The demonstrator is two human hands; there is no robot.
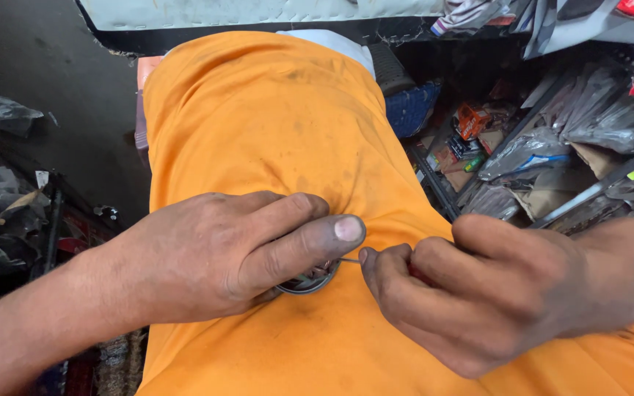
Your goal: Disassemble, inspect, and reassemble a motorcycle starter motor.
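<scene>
My left hand point(229, 253) is closed around a small round metal part point(308, 281), pressing it against orange cloth point(280, 125) over my lap; only the part's lower rim shows under the thumb. My right hand point(478, 293) is clenched around a thin metal tool point(349, 260) whose tip reaches the round part; a bit of red handle peeks between the fingers. Both hands are grimy and nearly touch each other.
Shelves at the right hold plastic-wrapped packets point(596, 110) and small boxes point(471, 121). A blue basket point(409, 106) sits beyond the knee. Dark floor point(45, 66) with crumpled bags point(1, 114) lies at the left.
</scene>
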